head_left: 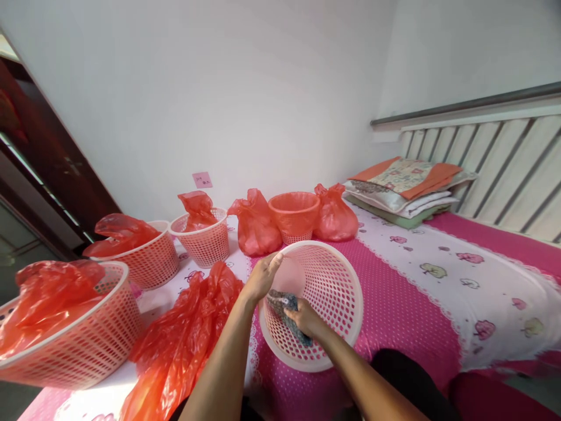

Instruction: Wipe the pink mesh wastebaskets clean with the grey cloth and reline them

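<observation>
A pink plastic basket [333,280] with a holed wall lies tilted on the bed, its mouth facing me. My left hand [263,278] grips its rim at the upper left, thumb inside. Inside the basket, my right hand [304,318] holds a grey-blue cloth [287,301] against the lower left wall. Crumpled red plastic bags [197,321] lie just left of my left forearm.
At the left stand several pink baskets [87,351] with red bags in them. Two tied red bags [258,225] flank a red-lined basket [295,213] by the wall. Folded bedding [407,184] is stacked at the back right, near a white radiator [495,169].
</observation>
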`<move>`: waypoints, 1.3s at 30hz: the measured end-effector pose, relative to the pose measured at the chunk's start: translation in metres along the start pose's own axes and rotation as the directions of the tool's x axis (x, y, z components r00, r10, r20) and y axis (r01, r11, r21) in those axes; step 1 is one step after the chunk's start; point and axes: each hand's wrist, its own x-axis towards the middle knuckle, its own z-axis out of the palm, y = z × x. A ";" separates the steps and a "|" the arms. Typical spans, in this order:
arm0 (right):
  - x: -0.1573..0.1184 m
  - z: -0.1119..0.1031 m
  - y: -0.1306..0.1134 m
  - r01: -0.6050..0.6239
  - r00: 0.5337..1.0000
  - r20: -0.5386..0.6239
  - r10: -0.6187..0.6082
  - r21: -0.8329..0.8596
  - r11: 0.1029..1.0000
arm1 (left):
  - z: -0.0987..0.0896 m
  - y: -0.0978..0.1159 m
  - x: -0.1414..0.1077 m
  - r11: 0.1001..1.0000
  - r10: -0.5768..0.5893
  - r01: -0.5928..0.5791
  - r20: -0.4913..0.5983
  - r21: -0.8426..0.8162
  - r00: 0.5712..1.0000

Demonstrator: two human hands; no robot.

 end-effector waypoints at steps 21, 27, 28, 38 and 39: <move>-0.030 0.017 -0.018 -0.102 0.991 -0.083 0.107 0.065 0.993 | 0.005 0.005 0.001 1.000 0.005 -0.005 0.003 0.025 1.000; -0.030 0.018 -0.012 -0.139 0.985 -0.080 0.154 0.172 0.975 | 0.004 0.003 0.001 0.999 0.007 -0.007 0.005 0.047 1.000; -0.030 0.019 -0.011 -0.135 0.985 -0.076 0.153 0.203 0.970 | 0.004 0.003 0.001 0.999 0.008 -0.009 0.006 0.044 1.000; -0.036 0.024 -0.017 -0.180 0.971 -0.035 0.235 0.535 0.825 | 0.004 0.005 0.001 0.999 0.024 -0.024 0.009 0.042 1.000; -0.037 0.024 -0.018 -0.182 0.970 -0.033 0.241 0.561 0.807 | 0.004 0.005 0.001 0.999 0.026 -0.026 0.011 0.040 1.000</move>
